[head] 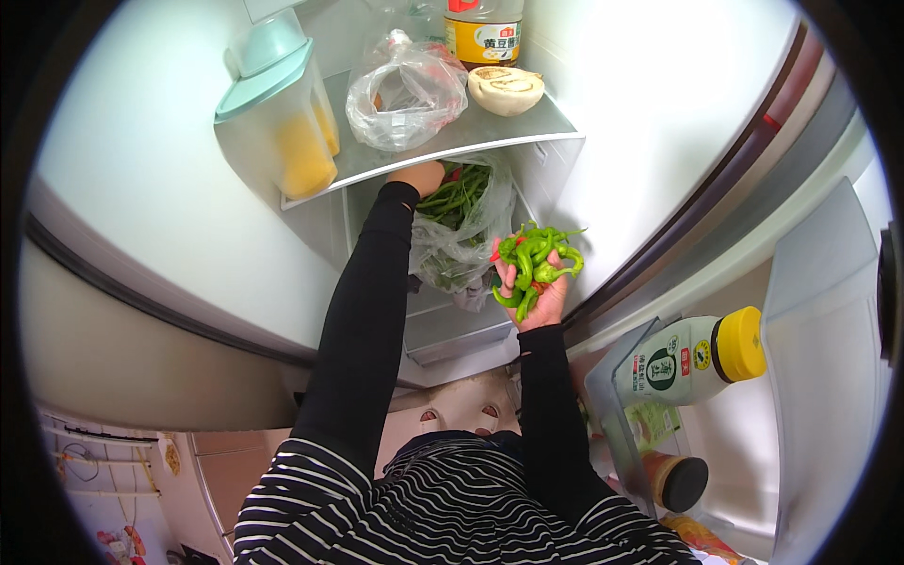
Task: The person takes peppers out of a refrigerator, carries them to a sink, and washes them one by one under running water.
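Note:
My right hand is palm up and holds a pile of green peppers, with a little red among them. My left hand reaches under the fridge's glass shelf, at the left edge of a clear plastic bag. Long green vegetables lie inside that bag, with something red near my fingers. The fingertips of my left hand are hidden, so I cannot tell whether they grip anything.
The shelf above bears a lidded container, another plastic bag, a cut pale vegetable and a large sauce bottle. At right, the open door's rack holds a yellow-capped bottle and a dark-lidded jar.

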A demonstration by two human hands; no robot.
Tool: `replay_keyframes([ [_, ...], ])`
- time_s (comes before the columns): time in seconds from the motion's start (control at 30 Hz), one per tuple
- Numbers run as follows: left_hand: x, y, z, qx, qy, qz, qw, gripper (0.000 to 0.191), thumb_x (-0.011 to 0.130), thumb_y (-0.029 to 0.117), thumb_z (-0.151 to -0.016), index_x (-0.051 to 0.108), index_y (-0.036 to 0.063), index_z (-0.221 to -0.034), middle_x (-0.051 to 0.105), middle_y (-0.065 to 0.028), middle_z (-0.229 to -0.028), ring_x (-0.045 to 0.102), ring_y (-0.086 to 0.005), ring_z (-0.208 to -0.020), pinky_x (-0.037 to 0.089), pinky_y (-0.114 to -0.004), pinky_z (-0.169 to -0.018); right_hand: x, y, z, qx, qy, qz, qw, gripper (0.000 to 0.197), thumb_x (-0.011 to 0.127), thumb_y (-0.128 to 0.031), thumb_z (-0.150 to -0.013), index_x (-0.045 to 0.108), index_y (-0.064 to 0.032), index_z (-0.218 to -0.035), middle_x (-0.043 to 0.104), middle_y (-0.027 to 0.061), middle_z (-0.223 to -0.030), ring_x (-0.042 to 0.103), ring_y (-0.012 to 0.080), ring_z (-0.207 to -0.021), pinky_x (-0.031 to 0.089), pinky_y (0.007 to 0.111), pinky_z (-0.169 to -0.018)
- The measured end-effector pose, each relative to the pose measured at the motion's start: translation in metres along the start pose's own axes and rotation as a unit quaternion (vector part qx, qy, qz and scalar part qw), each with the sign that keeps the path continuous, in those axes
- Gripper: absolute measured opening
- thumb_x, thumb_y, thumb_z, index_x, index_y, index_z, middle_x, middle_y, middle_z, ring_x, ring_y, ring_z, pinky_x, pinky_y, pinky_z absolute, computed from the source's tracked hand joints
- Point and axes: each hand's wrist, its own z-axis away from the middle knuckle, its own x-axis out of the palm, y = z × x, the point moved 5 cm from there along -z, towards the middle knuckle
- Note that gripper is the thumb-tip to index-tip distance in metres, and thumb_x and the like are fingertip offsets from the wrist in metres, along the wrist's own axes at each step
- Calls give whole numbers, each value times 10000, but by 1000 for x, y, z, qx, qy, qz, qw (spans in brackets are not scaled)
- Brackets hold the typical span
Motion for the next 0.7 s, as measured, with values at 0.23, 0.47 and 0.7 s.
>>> replay_keyframes([
  [0.23, 9, 2, 8, 39, 28, 5, 999, 254, 566, 207, -900, 724, 60, -1033, 731, -220, -1044, 690, -432, -963, 552, -519, -865, -2, -16, 4, -31, 37, 1, 999, 678, 805, -294, -823, 535, -103, -1414, 550, 84, -1421, 416, 330, -1441, 651, 409, -865],
  [0.47, 32, -27, 11, -129, -158, -50, 978, 374, 566, 182, -890, 723, 6, -1181, 674, -272, -1259, 651, -411, -1184, 520, -474, -1018, 7, -5, 6, -19, 33, -27, 999, 674, 802, -292, -832, 530, -112, -1422, 549, 79, -1426, 409, 333, -1441, 640, 421, -895],
  [0.7, 28, -42, -14, -58, -123, -109, 985, 391, 571, 179, -895, 708, 24, -1227, 688, -247, -1252, 659, -404, -1177, 528, -470, -1001, 15, -4, 9, -26, 2, -17, 1000, 667, 810, -291, -826, 544, -113, -1411, 549, 83, -1425, 399, 334, -1448, 638, 423, -892],
])
